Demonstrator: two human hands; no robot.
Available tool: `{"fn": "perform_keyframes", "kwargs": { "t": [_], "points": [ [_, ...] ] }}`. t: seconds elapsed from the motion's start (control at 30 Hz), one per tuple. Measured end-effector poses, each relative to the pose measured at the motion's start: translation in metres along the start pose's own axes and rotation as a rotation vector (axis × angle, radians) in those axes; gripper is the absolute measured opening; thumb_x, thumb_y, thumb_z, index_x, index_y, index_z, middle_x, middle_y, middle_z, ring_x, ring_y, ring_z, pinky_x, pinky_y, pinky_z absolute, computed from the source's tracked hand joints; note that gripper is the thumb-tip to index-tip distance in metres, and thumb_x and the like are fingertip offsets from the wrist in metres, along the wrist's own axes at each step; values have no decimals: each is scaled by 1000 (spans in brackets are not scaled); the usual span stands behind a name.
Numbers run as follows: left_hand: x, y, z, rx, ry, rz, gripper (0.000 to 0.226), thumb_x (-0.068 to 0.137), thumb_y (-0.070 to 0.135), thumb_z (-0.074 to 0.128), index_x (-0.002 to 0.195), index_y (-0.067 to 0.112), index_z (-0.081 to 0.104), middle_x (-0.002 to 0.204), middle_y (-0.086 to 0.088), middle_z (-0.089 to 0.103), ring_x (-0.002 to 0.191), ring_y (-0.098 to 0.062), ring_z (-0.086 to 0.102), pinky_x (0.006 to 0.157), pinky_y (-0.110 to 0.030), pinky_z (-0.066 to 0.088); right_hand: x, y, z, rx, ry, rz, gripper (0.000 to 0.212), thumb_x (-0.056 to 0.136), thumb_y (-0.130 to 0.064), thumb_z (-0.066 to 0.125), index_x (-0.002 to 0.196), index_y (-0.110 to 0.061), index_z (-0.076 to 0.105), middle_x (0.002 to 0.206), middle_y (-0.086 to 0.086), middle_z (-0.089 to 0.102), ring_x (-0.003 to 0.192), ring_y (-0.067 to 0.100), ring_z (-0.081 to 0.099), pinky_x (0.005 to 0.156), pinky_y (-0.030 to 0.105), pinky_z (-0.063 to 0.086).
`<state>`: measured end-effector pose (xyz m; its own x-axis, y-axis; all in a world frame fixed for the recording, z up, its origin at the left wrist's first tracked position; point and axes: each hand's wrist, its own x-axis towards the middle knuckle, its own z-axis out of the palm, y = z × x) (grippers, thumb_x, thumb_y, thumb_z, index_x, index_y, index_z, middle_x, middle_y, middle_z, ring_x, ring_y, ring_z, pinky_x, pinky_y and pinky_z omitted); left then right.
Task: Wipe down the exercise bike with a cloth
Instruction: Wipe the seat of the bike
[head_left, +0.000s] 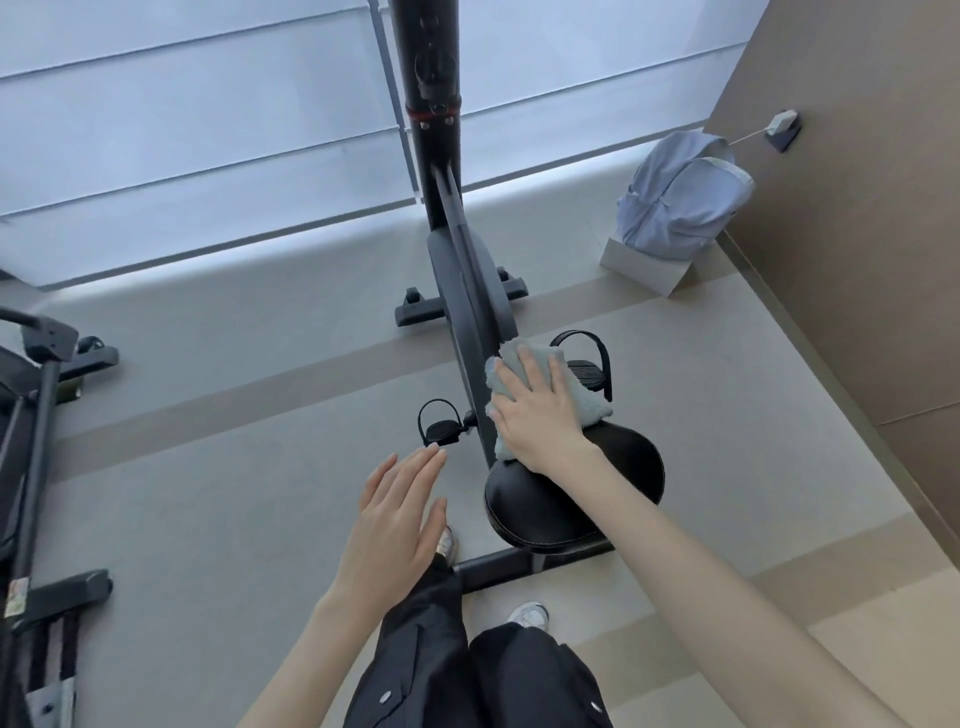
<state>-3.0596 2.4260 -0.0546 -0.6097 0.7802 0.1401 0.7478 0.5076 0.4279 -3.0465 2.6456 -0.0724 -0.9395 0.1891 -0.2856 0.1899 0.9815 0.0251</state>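
Just off the centre of the head view, toward four o'clock, the grey cloth (589, 402) lies on the nose of the black saddle (613, 467), where the saddle meets the frame of the exercise bike (470, 291). The right hand (537, 410) rests flat on top of it, palm down. Its fingers are straight and slightly fanned and point toward twelve o'clock, and the forearm runs back to five o'clock. The cloth looks soft, light and limp, so it will probably bunch or slip under a loose touch. A broad, flat press like this one suits it better than a pinch at a corner. The bike looks heavy and rigid and should stay put under rubbing. The saddle's smooth skin is likely slick.

At seven o'clock the left hand (400, 514) hangs over the floor with its fingers straight and close together. It holds nothing and touches nothing. A pedal (439, 423) sits just beyond its fingertips. Between one and two o'clock a pale blue backpack (680, 197) leans in the corner.
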Motion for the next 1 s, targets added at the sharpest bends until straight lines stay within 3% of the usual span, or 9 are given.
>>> {"fn": "perform_keyframes", "kwargs": {
  "t": [0.13, 0.23, 0.3, 0.4, 0.47, 0.6, 0.77, 0.9, 1.0],
  "points": [
    [-3, 4, 0, 7, 0, 1, 43, 96, 25, 38, 130, 5, 55, 134, -6, 55, 123, -17, 49, 112, -36, 26, -51, -26, 6, 143, 29, -18, 40, 101, -38, 26, 125, -26, 56, 150, 2, 34, 144, 28, 10, 112, 57, -3],
    [-4, 9, 4, 3, -4, 24, 42, 95, 24, 39, 129, 5, 56, 134, -6, 55, 123, -18, 50, 111, -37, 28, -86, -35, 10, 108, 158, 14, 38, 95, -41, 38, 124, -29, 59, 140, 4, 50, 134, 31, 39, 106, 61, 26],
    [-4, 14, 8, -9, -4, 49, 41, 95, 23, 40, 129, 6, 56, 134, -5, 55, 124, -17, 49, 111, -37, 29, -106, -34, 15, 97, 223, 16, 39, 90, -43, 50, 127, -31, 58, 136, 5, 53, 128, 31, 46, 101, 59, 37],
    [-2, 22, 14, -19, -15, 92, 41, 95, 24, 41, 129, 6, 56, 134, -5, 56, 126, -15, 47, 112, -34, 27, -134, -23, 27, 92, 257, 6, 44, 92, -42, 42, 134, -30, 51, 140, 4, 49, 130, 30, 44, 104, 56, 37],
    [0, 28, 18, -26, -28, 112, 41, 96, 24, 41, 129, 6, 56, 134, -5, 55, 126, -16, 47, 113, -33, 26, -149, -10, 35, 92, 259, 35, 47, 94, -41, 34, 137, -28, 47, 143, 4, 45, 132, 28, 42, 106, 57, 28],
    [3, 38, 22, -16, -69, 127, 43, 95, 25, 40, 131, 7, 54, 135, -5, 55, 126, -16, 47, 109, -39, 30, -156, 10, 36, 176, 234, 122, 49, 97, -40, 22, 139, -26, 43, 146, 4, 41, 135, 28, 37, 107, 62, 21],
    [13, 45, 25, 36, -168, 126, 50, 94, 33, 40, 136, 8, 50, 142, -5, 48, 132, -18, 43, 112, -38, 23, -114, 28, 30, 343, 128, 303, 48, 100, -42, 19, 148, -34, 16, 158, -4, 11, 145, 17, 6, 113, 54, 5],
    [20, 49, 29, 56, -217, 133, 53, 94, 37, 38, 138, 8, 48, 145, -5, 44, 135, -18, 40, 113, -37, 19, -72, 40, 19, 446, 90, 384, 49, 100, -45, 17, 147, -36, 12, 157, -4, 14, 144, 16, 13, 109, 54, 18],
    [22, 50, 33, 68, -224, 132, 53, 94, 37, 39, 138, 8, 48, 145, -5, 45, 135, -19, 40, 114, -36, 18, -58, 42, 15, 477, 43, 419, 58, 94, -60, 18, 147, -38, 9, 156, -2, 18, 142, 20, 21, 105, 55, 27]
  ]
}}
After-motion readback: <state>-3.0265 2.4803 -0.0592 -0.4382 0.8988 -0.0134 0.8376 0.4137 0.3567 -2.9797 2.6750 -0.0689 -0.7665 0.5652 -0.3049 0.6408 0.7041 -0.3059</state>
